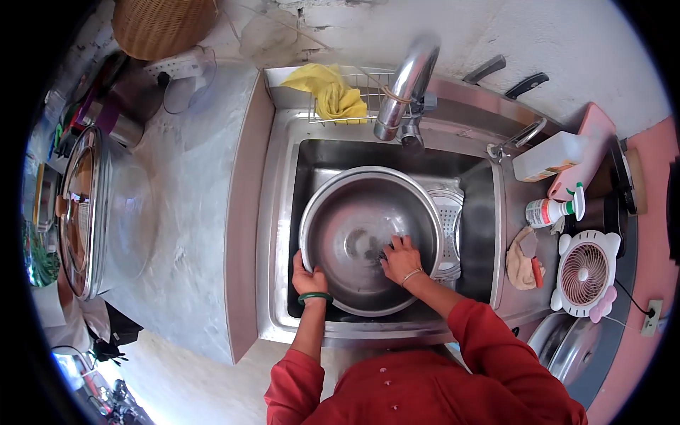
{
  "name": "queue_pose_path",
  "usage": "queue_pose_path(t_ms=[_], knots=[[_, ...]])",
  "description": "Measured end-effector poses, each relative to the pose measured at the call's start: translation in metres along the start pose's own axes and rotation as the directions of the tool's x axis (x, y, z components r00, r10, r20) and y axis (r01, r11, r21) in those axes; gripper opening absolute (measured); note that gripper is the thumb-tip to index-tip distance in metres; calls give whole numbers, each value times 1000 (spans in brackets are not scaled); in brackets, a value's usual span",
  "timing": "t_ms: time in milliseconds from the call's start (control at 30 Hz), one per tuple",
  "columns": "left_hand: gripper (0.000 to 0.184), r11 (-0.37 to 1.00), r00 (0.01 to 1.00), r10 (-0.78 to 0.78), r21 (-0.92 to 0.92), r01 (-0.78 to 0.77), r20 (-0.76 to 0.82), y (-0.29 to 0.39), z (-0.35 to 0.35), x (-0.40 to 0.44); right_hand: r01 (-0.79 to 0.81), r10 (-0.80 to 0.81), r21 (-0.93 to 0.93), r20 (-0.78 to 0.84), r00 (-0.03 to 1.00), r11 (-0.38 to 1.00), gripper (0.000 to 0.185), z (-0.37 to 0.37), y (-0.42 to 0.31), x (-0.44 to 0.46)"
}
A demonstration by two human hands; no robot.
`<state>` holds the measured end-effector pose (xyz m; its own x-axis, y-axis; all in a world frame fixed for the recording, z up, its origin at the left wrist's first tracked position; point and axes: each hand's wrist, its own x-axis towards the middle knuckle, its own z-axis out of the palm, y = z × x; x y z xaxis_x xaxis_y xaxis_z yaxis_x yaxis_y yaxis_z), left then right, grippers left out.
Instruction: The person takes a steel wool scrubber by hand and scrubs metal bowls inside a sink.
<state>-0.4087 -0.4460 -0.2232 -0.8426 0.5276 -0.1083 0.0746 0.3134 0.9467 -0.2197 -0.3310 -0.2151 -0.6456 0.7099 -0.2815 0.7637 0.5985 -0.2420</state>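
A large round steel basin [340,185] sits inside the sink [482,234]. My left hand [310,280] grips the basin's rim at the lower left, thumb on the inner side; a green bangle circles that wrist. Inside the basin, my right hand [401,258] presses down on the lower right of the interior, its fingers curled over a small dark scrubber [382,255] that is mostly hidden. The basin's inner surface looks wet, with a pale patch in the middle. Above the basin's far side hangs the faucet [407,92].
A perforated steel drainer [450,219] lies in the sink right of the basin. Behind, a yellow cloth [333,92] drapes over a wire rack. Along the right stand a spray bottle [545,212], a white jug [545,159], a rag [523,265] and a small fan [586,273].
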Motion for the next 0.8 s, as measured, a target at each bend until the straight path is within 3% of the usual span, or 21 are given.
queue_pose_path(t_ms=[67,133,200,233,300,400,433,500,533,600,633,700,800], knots=[[49,995,996,-84,63,82,38,4,3,2,-60,65,-34,160,985,998,38,6,8,2],[45,995,998,-66,77,64,20,3,3,3,-24,27,-18,215,976,1000,44,15,21,0],[46,937,998,28,347,-44,51,12,1,5,109,-97,-30,271,958,994,40,5,24,-6],[46,937,999,16,349,-32,50,7,1,6,110,-97,-30,283,954,993,40,-3,23,-10],[51,859,993,-39,511,-21,107,0,3,9,266,-179,-429,233,956,863,40,-24,16,-15],[52,811,989,-94,585,9,115,6,4,10,329,-256,-457,214,943,826,38,-29,15,-19],[52,813,989,-95,582,12,112,6,5,12,331,-258,-461,215,942,823,38,-28,16,-18],[52,782,990,-69,623,-24,125,6,5,15,189,-106,-173,403,909,967,36,-18,22,-14],[52,784,990,-67,620,-25,125,7,4,18,188,-104,-177,401,910,966,36,-11,25,-12],[47,743,958,-178,669,-20,226,12,2,25,36,8,-141,305,952,989,38,-3,22,-5],[47,744,957,-180,667,-18,226,8,1,27,37,9,-143,307,952,989,38,0,21,-5],[44,750,968,-106,658,-73,228,1,3,29,166,-138,-67,309,941,984,40,-10,10,-5],[35,722,956,-164,690,-53,245,1,7,29,194,-118,-176,370,922,965,38,5,31,7]])
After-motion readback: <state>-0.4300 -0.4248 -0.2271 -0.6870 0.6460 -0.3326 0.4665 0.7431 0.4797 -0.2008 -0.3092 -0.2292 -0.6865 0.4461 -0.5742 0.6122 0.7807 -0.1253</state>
